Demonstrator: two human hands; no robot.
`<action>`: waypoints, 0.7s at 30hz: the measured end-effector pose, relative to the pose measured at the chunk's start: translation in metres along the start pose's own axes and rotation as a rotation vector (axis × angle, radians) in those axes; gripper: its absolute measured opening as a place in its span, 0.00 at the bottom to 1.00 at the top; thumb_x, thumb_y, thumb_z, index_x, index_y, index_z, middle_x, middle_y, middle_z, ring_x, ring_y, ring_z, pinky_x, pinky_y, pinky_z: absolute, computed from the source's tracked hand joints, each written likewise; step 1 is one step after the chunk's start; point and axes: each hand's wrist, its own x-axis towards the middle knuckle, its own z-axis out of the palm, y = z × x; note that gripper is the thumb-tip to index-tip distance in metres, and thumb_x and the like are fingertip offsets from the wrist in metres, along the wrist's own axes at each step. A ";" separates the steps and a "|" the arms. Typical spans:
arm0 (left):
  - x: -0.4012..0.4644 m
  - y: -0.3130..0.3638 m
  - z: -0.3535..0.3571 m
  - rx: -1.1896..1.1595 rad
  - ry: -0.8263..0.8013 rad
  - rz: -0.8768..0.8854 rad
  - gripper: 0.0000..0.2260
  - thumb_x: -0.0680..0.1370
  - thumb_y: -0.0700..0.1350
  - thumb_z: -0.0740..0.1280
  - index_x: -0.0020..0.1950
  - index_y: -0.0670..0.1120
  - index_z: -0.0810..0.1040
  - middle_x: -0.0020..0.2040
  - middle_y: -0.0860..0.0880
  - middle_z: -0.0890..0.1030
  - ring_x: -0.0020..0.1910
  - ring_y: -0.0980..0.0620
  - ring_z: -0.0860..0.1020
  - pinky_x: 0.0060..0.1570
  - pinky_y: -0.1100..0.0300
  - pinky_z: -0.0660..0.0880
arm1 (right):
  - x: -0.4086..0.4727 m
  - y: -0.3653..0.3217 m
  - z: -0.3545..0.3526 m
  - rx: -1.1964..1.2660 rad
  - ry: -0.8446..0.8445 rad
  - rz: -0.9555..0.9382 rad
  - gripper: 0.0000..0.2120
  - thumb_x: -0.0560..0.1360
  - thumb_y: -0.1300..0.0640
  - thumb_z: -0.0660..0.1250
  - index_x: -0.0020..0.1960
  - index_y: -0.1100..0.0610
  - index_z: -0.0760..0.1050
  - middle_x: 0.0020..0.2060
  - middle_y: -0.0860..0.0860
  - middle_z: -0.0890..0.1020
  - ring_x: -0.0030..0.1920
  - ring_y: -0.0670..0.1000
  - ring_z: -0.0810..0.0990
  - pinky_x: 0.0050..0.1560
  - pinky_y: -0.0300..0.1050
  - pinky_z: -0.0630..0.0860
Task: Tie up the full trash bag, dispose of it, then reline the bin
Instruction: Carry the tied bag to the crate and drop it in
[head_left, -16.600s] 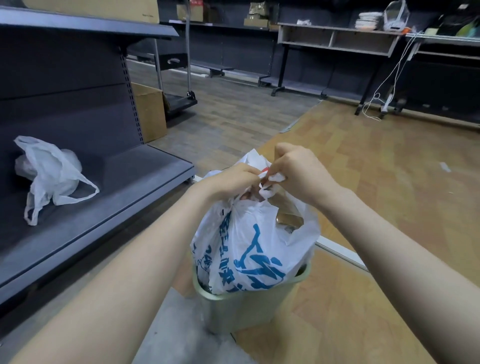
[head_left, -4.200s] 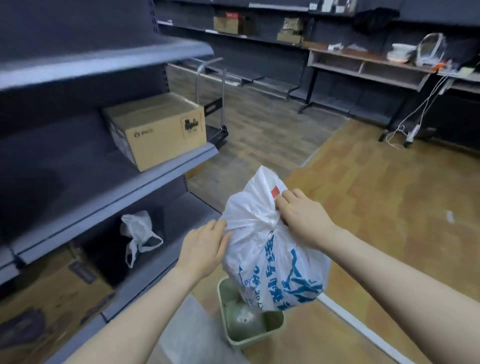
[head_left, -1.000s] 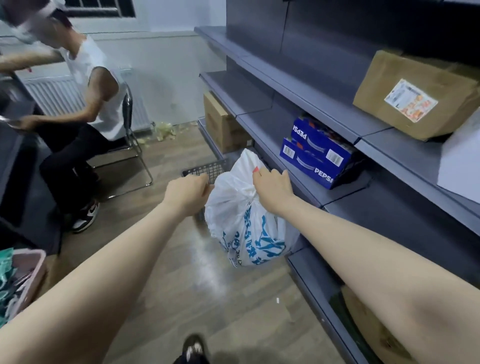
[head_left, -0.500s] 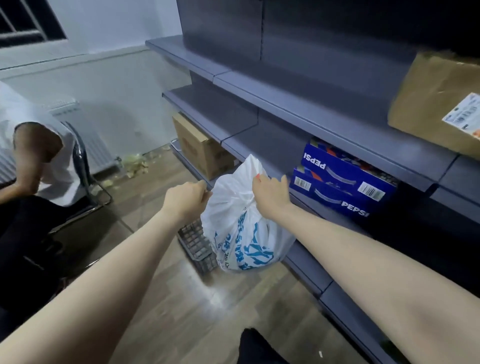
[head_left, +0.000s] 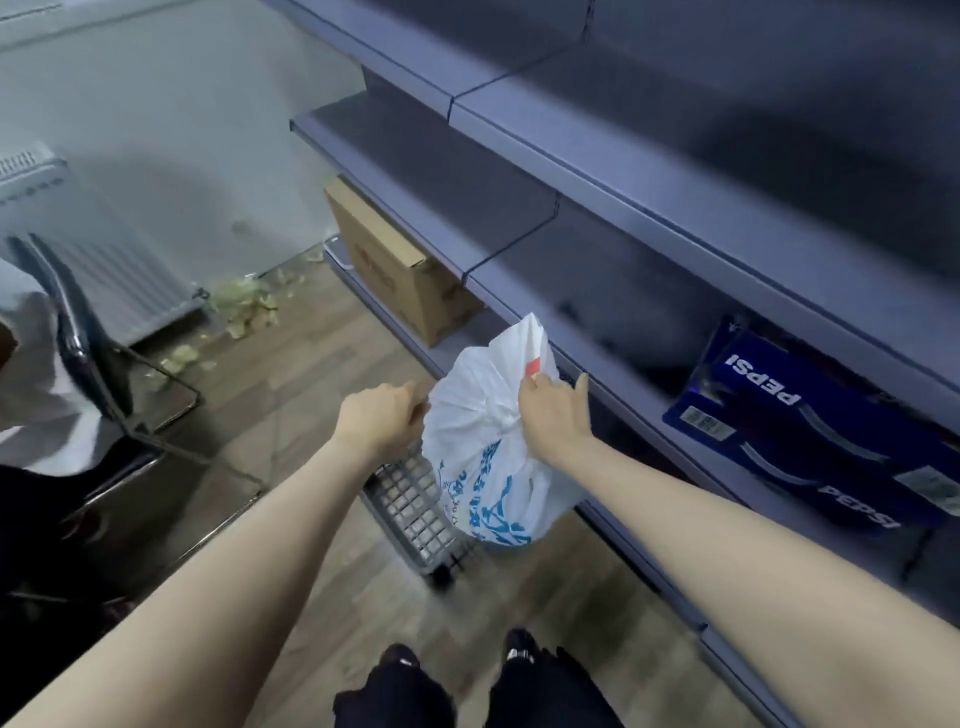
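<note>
PEPSI twice on blue carton (head_left: 810, 447), bag's (head_left: 488, 493) blue print unreadable

bag (head_left: 483, 441): lifted out of bin, carried | now at grey basket (head_left: 410, 512)

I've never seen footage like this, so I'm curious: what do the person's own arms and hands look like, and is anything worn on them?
Both arms are bare right up to the picture's edge: no sleeves show. The left hand and the right hand wear no gloves, and no watch, bracelet or ring is visible on either. No marks or cables show.
</note>
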 end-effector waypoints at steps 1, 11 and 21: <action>0.014 -0.010 0.005 0.004 -0.026 0.010 0.14 0.82 0.52 0.53 0.54 0.42 0.71 0.54 0.42 0.80 0.52 0.40 0.79 0.43 0.56 0.70 | 0.014 -0.006 0.004 -0.005 -0.016 -0.006 0.19 0.74 0.67 0.61 0.64 0.62 0.67 0.58 0.57 0.77 0.57 0.60 0.78 0.72 0.62 0.56; 0.174 -0.094 0.076 0.096 -0.238 0.335 0.14 0.82 0.51 0.52 0.56 0.43 0.70 0.54 0.44 0.79 0.51 0.40 0.79 0.45 0.52 0.74 | 0.144 -0.083 0.093 0.082 -0.237 0.124 0.16 0.72 0.69 0.61 0.59 0.60 0.69 0.55 0.57 0.76 0.56 0.58 0.76 0.74 0.64 0.44; 0.298 -0.142 0.175 0.132 -0.234 0.491 0.16 0.82 0.52 0.53 0.56 0.42 0.72 0.55 0.40 0.78 0.52 0.38 0.79 0.41 0.55 0.66 | 0.243 -0.124 0.196 0.455 -0.338 0.200 0.15 0.75 0.63 0.61 0.61 0.60 0.69 0.60 0.56 0.74 0.61 0.58 0.72 0.61 0.49 0.66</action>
